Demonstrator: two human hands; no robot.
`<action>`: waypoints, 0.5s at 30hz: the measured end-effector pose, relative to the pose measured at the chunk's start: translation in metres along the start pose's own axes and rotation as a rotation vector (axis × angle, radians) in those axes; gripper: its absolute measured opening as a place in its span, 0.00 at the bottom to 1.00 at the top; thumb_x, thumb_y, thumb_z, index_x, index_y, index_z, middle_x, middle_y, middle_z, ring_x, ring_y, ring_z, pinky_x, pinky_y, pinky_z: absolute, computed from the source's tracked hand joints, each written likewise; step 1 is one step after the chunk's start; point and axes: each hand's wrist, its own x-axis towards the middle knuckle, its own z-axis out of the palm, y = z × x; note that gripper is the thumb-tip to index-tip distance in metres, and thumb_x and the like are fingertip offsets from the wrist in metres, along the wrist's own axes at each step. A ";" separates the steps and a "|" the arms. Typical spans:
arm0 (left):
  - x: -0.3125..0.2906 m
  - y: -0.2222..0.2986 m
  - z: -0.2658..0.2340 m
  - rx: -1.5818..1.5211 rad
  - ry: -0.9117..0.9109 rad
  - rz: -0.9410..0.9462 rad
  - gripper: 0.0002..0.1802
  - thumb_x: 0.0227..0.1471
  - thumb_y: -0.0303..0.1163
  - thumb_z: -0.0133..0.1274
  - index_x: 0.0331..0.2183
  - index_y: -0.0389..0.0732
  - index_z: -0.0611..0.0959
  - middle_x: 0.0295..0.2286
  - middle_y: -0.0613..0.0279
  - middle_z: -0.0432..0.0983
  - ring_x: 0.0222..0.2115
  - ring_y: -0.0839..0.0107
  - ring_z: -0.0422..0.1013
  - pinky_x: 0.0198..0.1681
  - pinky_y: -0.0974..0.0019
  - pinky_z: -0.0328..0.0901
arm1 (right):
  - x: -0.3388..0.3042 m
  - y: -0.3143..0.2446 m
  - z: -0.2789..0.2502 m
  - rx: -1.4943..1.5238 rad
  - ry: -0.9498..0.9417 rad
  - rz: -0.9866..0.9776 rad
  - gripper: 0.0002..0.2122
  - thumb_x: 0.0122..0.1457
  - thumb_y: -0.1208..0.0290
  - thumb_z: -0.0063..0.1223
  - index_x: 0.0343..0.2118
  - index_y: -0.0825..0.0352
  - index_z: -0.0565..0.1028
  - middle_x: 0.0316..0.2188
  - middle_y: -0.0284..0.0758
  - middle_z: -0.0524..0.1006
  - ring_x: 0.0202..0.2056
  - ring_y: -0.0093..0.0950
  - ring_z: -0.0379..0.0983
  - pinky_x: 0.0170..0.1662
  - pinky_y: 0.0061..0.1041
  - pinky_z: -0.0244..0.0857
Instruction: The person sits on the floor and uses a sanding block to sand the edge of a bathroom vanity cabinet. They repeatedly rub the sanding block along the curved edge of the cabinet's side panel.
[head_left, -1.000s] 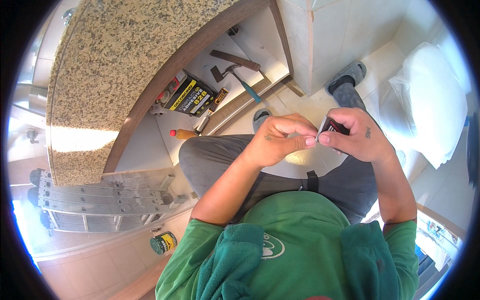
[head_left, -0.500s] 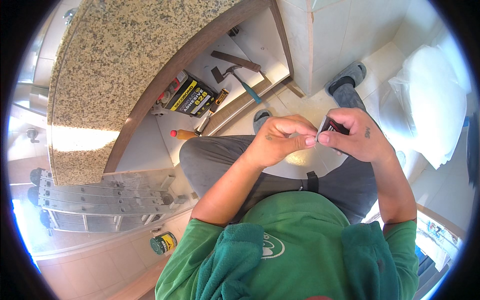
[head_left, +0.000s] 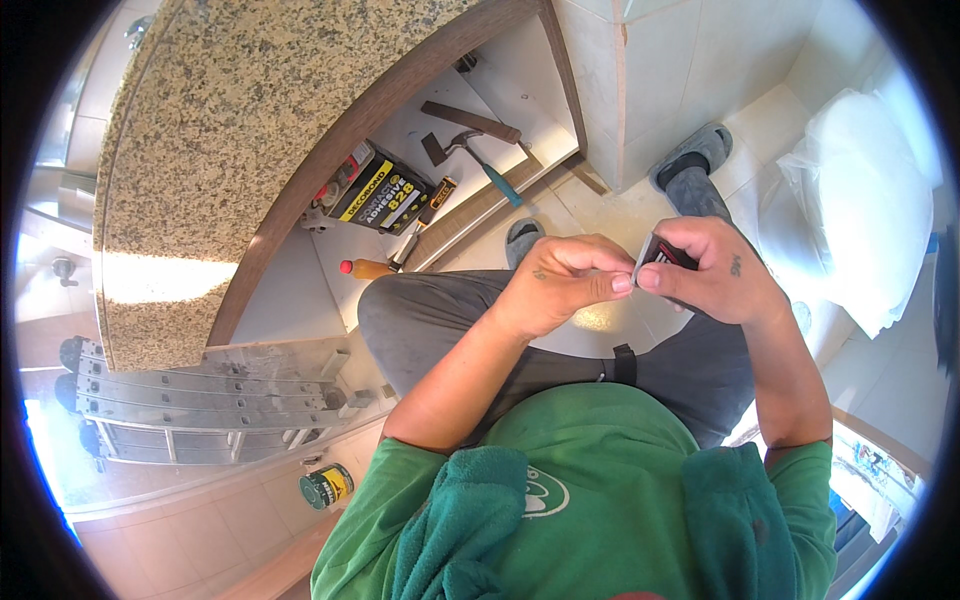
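My right hand (head_left: pixel 722 272) is closed round a small flat black case (head_left: pixel 676 252) with red marks and a pale grey edge. Much of it is covered by my thumb and fingers, so its exact kind cannot be made out. My left hand (head_left: pixel 560 284) pinches thumb against forefinger right at the pale edge. Whatever is between those fingertips is too small to tell. Both hands meet above the gap between my bent knees.
Inside the open cabinet at left are a claw hammer (head_left: pixel 482 164), a wooden strip (head_left: pixel 472 122), a black-and-yellow adhesive can (head_left: pixel 385 192) and an amber bottle (head_left: pixel 368 269). A speckled countertop (head_left: pixel 250 110) overhangs them. A ladder (head_left: pixel 210 405) lies left; white plastic sheeting (head_left: pixel 850 200) stands right.
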 end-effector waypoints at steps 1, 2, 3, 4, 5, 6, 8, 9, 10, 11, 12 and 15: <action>0.000 0.001 -0.001 0.037 -0.002 0.019 0.07 0.55 0.27 0.62 0.36 0.34 0.86 0.34 0.62 0.80 0.35 0.76 0.74 0.40 0.71 0.68 | 0.000 -0.001 0.001 0.025 -0.003 0.020 0.21 0.57 0.51 0.64 0.27 0.68 0.75 0.17 0.26 0.69 0.20 0.16 0.66 0.23 0.19 0.58; 0.001 0.001 -0.001 0.048 -0.005 0.022 0.07 0.55 0.27 0.62 0.36 0.34 0.86 0.34 0.62 0.80 0.35 0.76 0.74 0.40 0.71 0.68 | 0.000 0.000 0.001 0.024 -0.003 0.016 0.20 0.57 0.51 0.64 0.27 0.68 0.76 0.17 0.26 0.69 0.20 0.16 0.66 0.23 0.19 0.58; 0.001 0.002 -0.002 0.058 -0.007 0.025 0.07 0.55 0.27 0.62 0.36 0.34 0.86 0.34 0.61 0.80 0.35 0.76 0.74 0.41 0.71 0.68 | 0.000 0.000 0.001 0.023 -0.004 0.012 0.20 0.57 0.51 0.64 0.28 0.68 0.76 0.17 0.26 0.70 0.20 0.16 0.67 0.23 0.19 0.59; 0.001 0.002 -0.002 0.069 -0.010 0.028 0.08 0.55 0.27 0.62 0.36 0.34 0.86 0.34 0.61 0.80 0.35 0.76 0.74 0.41 0.71 0.68 | 0.001 0.000 0.001 0.022 -0.004 0.007 0.20 0.57 0.51 0.63 0.28 0.68 0.76 0.17 0.26 0.70 0.20 0.16 0.68 0.23 0.19 0.59; 0.000 0.001 -0.002 0.032 -0.007 0.012 0.08 0.55 0.27 0.62 0.36 0.34 0.86 0.34 0.61 0.80 0.35 0.76 0.74 0.41 0.71 0.68 | 0.001 0.000 0.001 0.019 -0.004 0.003 0.20 0.57 0.52 0.63 0.28 0.68 0.76 0.17 0.26 0.70 0.20 0.16 0.68 0.23 0.19 0.59; 0.000 -0.001 -0.002 -0.004 -0.004 -0.004 0.08 0.55 0.27 0.62 0.36 0.34 0.86 0.34 0.62 0.80 0.35 0.76 0.74 0.41 0.71 0.68 | 0.000 -0.001 0.000 0.015 -0.003 -0.002 0.20 0.57 0.52 0.63 0.28 0.68 0.76 0.17 0.26 0.70 0.20 0.16 0.68 0.23 0.19 0.59; 0.000 -0.003 0.000 -0.065 0.003 -0.029 0.08 0.55 0.27 0.62 0.36 0.34 0.86 0.34 0.62 0.80 0.35 0.76 0.74 0.41 0.71 0.68 | 0.000 -0.001 0.000 0.013 -0.004 -0.005 0.20 0.57 0.52 0.64 0.28 0.68 0.76 0.17 0.26 0.70 0.20 0.16 0.67 0.23 0.19 0.59; -0.001 -0.003 0.001 -0.090 0.008 -0.037 0.08 0.55 0.27 0.62 0.36 0.34 0.86 0.34 0.62 0.80 0.35 0.76 0.74 0.41 0.71 0.68 | 0.000 -0.002 0.000 0.013 -0.007 -0.004 0.20 0.57 0.52 0.64 0.28 0.68 0.76 0.17 0.26 0.69 0.20 0.16 0.66 0.23 0.19 0.58; -0.001 -0.003 0.002 -0.115 0.013 -0.044 0.08 0.55 0.27 0.62 0.36 0.34 0.86 0.34 0.62 0.80 0.35 0.76 0.74 0.41 0.71 0.68 | 0.000 -0.002 0.000 0.014 -0.011 -0.003 0.20 0.57 0.52 0.64 0.28 0.68 0.76 0.17 0.26 0.69 0.20 0.16 0.66 0.24 0.19 0.58; -0.002 -0.004 0.002 -0.116 0.016 -0.053 0.08 0.55 0.27 0.62 0.36 0.34 0.86 0.34 0.63 0.80 0.36 0.77 0.74 0.41 0.72 0.68 | 0.000 -0.001 0.000 -0.007 -0.005 -0.016 0.20 0.57 0.52 0.64 0.27 0.68 0.76 0.17 0.26 0.69 0.21 0.16 0.64 0.24 0.20 0.57; -0.002 -0.004 0.001 -0.118 0.019 -0.062 0.08 0.55 0.27 0.61 0.36 0.34 0.86 0.34 0.63 0.81 0.36 0.77 0.74 0.41 0.72 0.67 | 0.000 0.000 0.000 -0.028 0.000 -0.030 0.20 0.57 0.52 0.64 0.27 0.68 0.75 0.17 0.26 0.68 0.21 0.16 0.63 0.24 0.20 0.57; -0.002 -0.004 0.002 -0.136 0.021 -0.085 0.08 0.56 0.27 0.61 0.37 0.34 0.86 0.34 0.63 0.81 0.36 0.77 0.74 0.41 0.72 0.67 | 0.000 0.002 -0.001 -0.059 0.013 -0.044 0.20 0.57 0.53 0.64 0.26 0.69 0.75 0.17 0.26 0.66 0.21 0.16 0.60 0.25 0.21 0.55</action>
